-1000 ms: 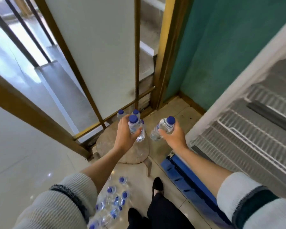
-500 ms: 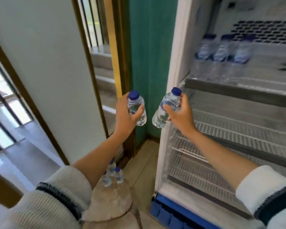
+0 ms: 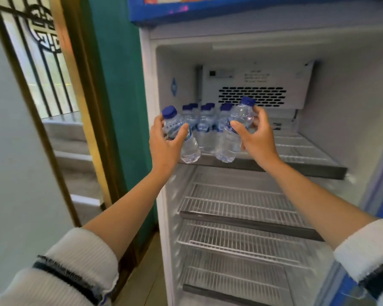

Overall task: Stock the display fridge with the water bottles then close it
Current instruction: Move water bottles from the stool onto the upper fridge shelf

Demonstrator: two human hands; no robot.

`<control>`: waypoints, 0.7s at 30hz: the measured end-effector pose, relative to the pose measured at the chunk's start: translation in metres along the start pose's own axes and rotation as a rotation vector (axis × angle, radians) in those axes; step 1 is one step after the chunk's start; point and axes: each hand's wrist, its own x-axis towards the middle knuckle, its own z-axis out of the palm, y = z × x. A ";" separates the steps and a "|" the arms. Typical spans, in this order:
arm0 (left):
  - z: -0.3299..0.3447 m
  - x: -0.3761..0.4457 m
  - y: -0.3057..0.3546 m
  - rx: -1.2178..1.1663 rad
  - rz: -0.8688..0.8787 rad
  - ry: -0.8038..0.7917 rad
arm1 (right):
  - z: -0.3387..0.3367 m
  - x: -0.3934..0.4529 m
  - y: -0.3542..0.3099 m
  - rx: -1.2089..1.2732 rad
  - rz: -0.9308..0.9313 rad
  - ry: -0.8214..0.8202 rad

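Both forearms extended forward and upward from the white ribbed sleeves (image 3: 75, 266), palms turned inward toward each other. The display fridge (image 3: 252, 195) stood with its interior exposed; the door itself could not be made out clearly, only a blue edge at lower right.

Nearest and lowest, three wire shelves (image 3: 241, 208) held no bottles in the part visible. Judgement: most of the stocking remained, and the closing step was not yet due.

Left hand (image 3: 164, 144): thumb and fingers curled around the middle of a water bottle (image 3: 181, 138), blue cap up, bottle tilted slightly, its base just at the front lip of the top shelf (image 3: 307, 155). Grip closed on that bottle.

Right hand (image 3: 259, 140): fingers wrapped around a second water bottle (image 3: 234, 133), cap up, base also near the shelf's front edge. Grip closed on it. Neither bottle appeared set down yet; contact with the shelf could not be confirmed.

Behind the two held bottles, a cluster of stocked bottles (image 3: 205, 122) stood upright at the left of the top shelf. The right part of that shelf was unfilled. Farthest, the vented rear panel (image 3: 252, 97).
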 end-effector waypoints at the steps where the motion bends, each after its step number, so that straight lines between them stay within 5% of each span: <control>1: 0.011 0.001 0.002 -0.001 0.009 -0.009 | -0.010 0.007 0.005 -0.009 0.007 0.018; 21: 0.099 0.015 -0.006 0.282 -0.023 0.020 | -0.021 0.105 0.105 -0.213 0.130 -0.109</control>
